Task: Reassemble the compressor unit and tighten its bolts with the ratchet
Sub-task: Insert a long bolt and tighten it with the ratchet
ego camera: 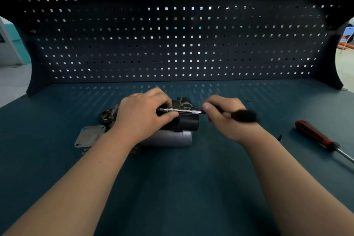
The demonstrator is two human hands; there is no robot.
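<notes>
The compressor unit [183, 120], a dark housing above a silver cylinder [172, 139], lies on the blue-green bench top in the middle of the head view. My left hand [142, 113] grips its left part, with the fingers curled over the top. My right hand [224, 117] grips the black handle [244, 116] of a slim ratchet driver. The driver's metal shaft [182, 110] runs level to the left across the housing, and its tip ends under my left fingers. The handle is blurred.
A flat grey cover plate [89, 136] lies left of the unit. A red-handled screwdriver [316, 136] lies at the right, with a small dark bolt [280, 137] near it. A dark pegboard [178, 40] closes off the back of the bench.
</notes>
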